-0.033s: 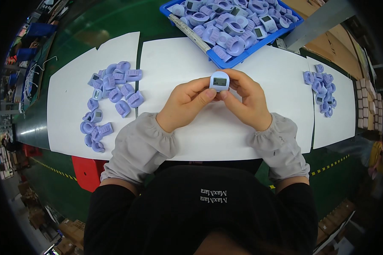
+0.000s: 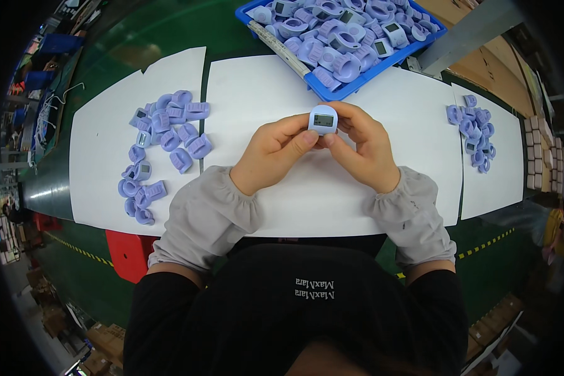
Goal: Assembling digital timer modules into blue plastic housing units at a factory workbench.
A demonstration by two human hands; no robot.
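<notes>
Both my hands hold up one small pale lavender device (image 2: 323, 128) with a rounded top and a grey display, facing me, over the middle of the white-covered table. Its left side is pinched by my left hand (image 2: 274, 150), thumb on the lower front corner. My right hand (image 2: 365, 149) grips the other side, its thumb at the lower right corner. Fingers behind the device are partly hidden. To the left lies a loose pile of similar lavender devices (image 2: 160, 121), some showing ring-shaped openings, some small screens. A smaller pile of such devices (image 2: 475, 130) rests on the right.
A blue bin (image 2: 382, 70) heaped with the same devices stands at the far edge, just beyond my hands. Beside it rises a grey metal post (image 2: 470, 37). White sheets (image 2: 407, 125) cover the table. Below its left front edge is a red stool (image 2: 126, 255).
Marks on the small display look slightly different. My hands, the device and the piles have not moved.
</notes>
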